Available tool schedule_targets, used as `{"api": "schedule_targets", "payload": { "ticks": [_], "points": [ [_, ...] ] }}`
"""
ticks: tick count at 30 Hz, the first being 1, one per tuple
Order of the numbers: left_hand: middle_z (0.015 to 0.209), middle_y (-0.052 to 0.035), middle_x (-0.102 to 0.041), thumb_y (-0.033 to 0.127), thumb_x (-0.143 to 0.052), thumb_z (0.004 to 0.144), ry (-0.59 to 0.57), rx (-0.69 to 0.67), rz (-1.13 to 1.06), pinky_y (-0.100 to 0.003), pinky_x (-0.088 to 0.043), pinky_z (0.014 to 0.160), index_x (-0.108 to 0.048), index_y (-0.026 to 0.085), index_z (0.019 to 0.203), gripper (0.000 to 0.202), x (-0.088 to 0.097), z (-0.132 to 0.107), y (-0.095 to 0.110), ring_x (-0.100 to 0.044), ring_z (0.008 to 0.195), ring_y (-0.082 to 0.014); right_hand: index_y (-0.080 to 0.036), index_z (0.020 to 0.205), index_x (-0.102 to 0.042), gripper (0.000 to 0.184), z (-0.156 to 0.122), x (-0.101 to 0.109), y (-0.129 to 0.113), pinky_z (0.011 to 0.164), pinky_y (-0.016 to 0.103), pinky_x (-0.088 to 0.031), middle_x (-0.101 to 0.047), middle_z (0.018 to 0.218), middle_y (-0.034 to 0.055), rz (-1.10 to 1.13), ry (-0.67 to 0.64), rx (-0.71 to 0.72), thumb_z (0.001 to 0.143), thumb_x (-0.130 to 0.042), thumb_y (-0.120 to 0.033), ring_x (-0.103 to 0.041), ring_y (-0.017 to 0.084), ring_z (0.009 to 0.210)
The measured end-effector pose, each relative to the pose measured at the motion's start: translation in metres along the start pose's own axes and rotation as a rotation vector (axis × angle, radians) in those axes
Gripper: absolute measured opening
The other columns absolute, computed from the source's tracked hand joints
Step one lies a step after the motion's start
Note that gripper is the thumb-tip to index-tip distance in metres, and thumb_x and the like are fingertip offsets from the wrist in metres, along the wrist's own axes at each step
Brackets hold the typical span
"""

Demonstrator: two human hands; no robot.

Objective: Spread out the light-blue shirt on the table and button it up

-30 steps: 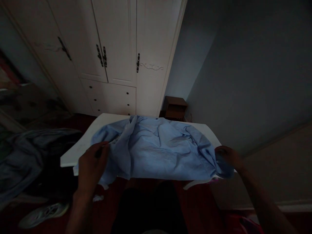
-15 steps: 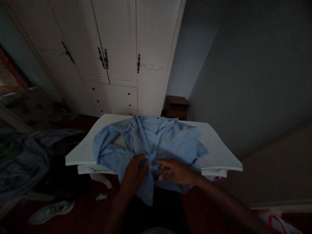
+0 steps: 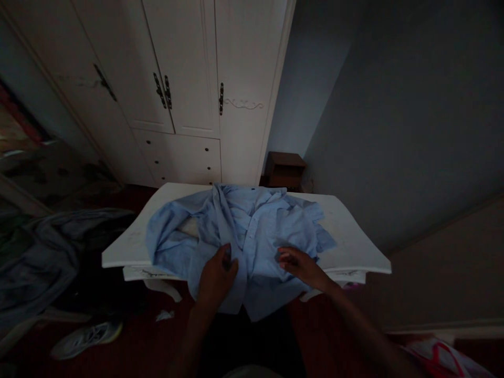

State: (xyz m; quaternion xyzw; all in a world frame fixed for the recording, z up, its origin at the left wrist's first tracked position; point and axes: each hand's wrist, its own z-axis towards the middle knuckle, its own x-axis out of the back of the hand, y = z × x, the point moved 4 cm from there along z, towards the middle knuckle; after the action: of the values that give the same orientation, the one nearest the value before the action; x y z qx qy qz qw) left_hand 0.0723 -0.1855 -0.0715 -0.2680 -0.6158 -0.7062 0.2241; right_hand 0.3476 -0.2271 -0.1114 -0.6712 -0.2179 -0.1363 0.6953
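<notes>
A light blue button-up shirt lies spread over a white table, its front hem hanging past the near edge. One sleeve is bent in a loop at the left. Over the left front panel is my left hand, thumb and forefinger apart, with nothing visible between them. My right hand hovers at or just above the right front panel, its fingers loosely curved and apart. Whether either hand touches the cloth is hard to tell in the dim light. Between the hands runs the buttoned strip of the shirt, and the lower fronts part at the hem.
A white wardrobe stands behind the table. Dark clothes are heaped at the left, with a shoe on the red floor below. A small brown cabinet sits by the grey wall. At lower right is a bag.
My right hand has let go of the shirt's front edge and moved right. The right panel now lies flatter and hangs lower. My left hand has stayed nearly in place.
</notes>
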Motion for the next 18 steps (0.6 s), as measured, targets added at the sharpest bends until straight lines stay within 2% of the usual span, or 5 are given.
{"api": "schedule_targets", "payload": {
  "ticks": [5, 10, 13, 16, 18],
  "points": [
    [0.083, -0.0041, -0.071, 0.029, -0.053, 0.081, 0.085, -0.136, -0.063, -0.031, -0.052, 0.073, -0.065, 0.017, 0.116, 0.039, -0.008, 0.006, 0.058, -0.066, 0.072, -0.0183, -0.022, 0.114, -0.062, 0.037, -0.009, -0.008, 0.0, 0.087, 0.038, -0.051, -0.066, 0.103, 0.0088, -0.02, 0.073, 0.116, 0.085, -0.062, -0.045, -0.063, 0.022, 0.095],
    [0.094, -0.0067, -0.074, 0.03, -0.053, 0.086, -0.329, -0.489, -0.084, -0.034, -0.053, 0.078, -0.065, 0.022, 0.118, 0.035, -0.053, -0.016, 0.102, -0.069, 0.084, -0.0223, -0.022, 0.111, -0.063, 0.032, -0.01, -0.003, 0.0, 0.091, 0.04, -0.049, -0.065, 0.101, 0.0069, 0.028, 0.027, 0.142, 0.083, -0.063, -0.039, -0.061, 0.022, 0.097],
    [0.095, -0.0055, -0.074, 0.032, -0.054, 0.086, -0.284, -0.42, -0.114, -0.034, -0.053, 0.079, -0.065, 0.023, 0.117, 0.034, -0.048, -0.022, 0.086, -0.069, 0.08, -0.0207, -0.024, 0.121, -0.058, 0.038, -0.009, 0.007, 0.004, 0.091, 0.041, -0.05, -0.065, 0.105, 0.0074, 0.162, 0.012, 0.094, 0.086, -0.059, -0.04, -0.063, 0.021, 0.096],
    [0.091, -0.005, -0.073, 0.04, -0.051, 0.088, -0.051, -0.221, -0.157, -0.031, -0.054, 0.067, -0.066, 0.02, 0.114, 0.036, -0.016, -0.024, 0.042, -0.062, 0.06, -0.0152, -0.025, 0.123, -0.056, 0.044, -0.006, 0.013, 0.008, 0.082, 0.04, -0.054, -0.065, 0.106, 0.0083, 0.292, 0.053, 0.002, 0.085, -0.061, -0.046, -0.065, 0.02, 0.089],
    [0.088, -0.0047, -0.071, 0.047, -0.052, 0.086, 0.172, -0.082, -0.166, -0.031, -0.054, 0.066, -0.067, 0.019, 0.108, 0.038, 0.011, -0.03, 0.005, -0.062, 0.061, -0.0157, -0.024, 0.125, -0.053, 0.051, -0.002, 0.011, 0.009, 0.075, 0.038, -0.055, -0.064, 0.106, 0.0084, 0.341, 0.067, -0.073, 0.082, -0.063, -0.051, -0.066, 0.02, 0.086]
  ]
}}
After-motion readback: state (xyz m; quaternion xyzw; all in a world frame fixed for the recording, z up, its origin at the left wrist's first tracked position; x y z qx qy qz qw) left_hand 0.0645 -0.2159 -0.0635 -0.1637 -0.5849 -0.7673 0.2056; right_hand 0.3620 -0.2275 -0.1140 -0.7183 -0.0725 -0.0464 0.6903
